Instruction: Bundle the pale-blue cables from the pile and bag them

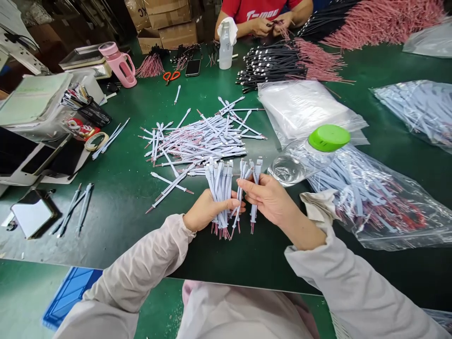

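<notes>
Near the table's front edge, my left hand (211, 207) is closed around an upright bundle of short white cables (219, 188). Their plugs point up and pinkish-red bare wire ends hang below. Close on its right, my right hand (270, 197) has its thumb and fingers closed on a few more white cables (256, 176) of the same kind. One or two cables stand between the two hands, and I cannot tell which hand bears them. Just beyond lies a loose pile of white cables (201, 139), pointing many ways.
Right of my hands are a clear jar with a green lid (328, 137), a bag of white cables (374, 197) and flat plastic bags (307, 108). Black cables (271, 66) lie farther back, before a person in red (261, 12). A pink bottle (118, 63), scissors (171, 76) and phone (192, 68) stand or lie back left.
</notes>
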A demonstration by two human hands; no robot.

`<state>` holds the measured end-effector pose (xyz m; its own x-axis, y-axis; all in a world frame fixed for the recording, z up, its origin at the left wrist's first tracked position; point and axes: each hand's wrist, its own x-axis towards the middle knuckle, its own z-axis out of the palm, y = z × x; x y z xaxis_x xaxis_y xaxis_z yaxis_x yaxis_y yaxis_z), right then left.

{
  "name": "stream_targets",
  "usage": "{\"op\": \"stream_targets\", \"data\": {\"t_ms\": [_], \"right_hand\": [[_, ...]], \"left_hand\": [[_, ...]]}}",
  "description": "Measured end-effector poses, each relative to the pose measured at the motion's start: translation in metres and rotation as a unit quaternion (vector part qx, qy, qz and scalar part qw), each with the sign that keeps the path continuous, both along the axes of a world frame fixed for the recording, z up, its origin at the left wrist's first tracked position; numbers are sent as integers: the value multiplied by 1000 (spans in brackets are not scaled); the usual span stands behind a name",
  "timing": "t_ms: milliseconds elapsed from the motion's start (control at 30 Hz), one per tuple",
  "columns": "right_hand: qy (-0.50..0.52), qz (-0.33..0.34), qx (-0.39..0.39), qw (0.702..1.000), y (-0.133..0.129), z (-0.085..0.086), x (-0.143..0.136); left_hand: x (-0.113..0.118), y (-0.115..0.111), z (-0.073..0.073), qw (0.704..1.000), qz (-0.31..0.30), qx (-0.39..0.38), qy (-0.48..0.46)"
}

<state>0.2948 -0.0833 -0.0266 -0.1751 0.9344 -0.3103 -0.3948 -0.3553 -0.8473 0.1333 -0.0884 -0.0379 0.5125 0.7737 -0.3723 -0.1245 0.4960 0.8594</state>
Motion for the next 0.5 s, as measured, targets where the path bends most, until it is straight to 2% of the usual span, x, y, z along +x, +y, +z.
{"op": "stream_targets", "data": {"t_ms": [100, 233, 400, 500], "right_hand": [[-36, -38, 30, 998, -1, -3, -1], [-48, -54, 61, 995, -2, -7, -3], [-38, -63, 46, 996, -1, -4, -4], [-36, -61, 37, 997, -1, -3, -3]], "left_hand": [[1, -2, -2, 1000, 12, 4, 3], [2, -3, -5, 1000, 19, 3, -11], [2, -2, -5, 996, 43, 52, 62], [2, 0, -2, 995, 49, 64, 66]]}}
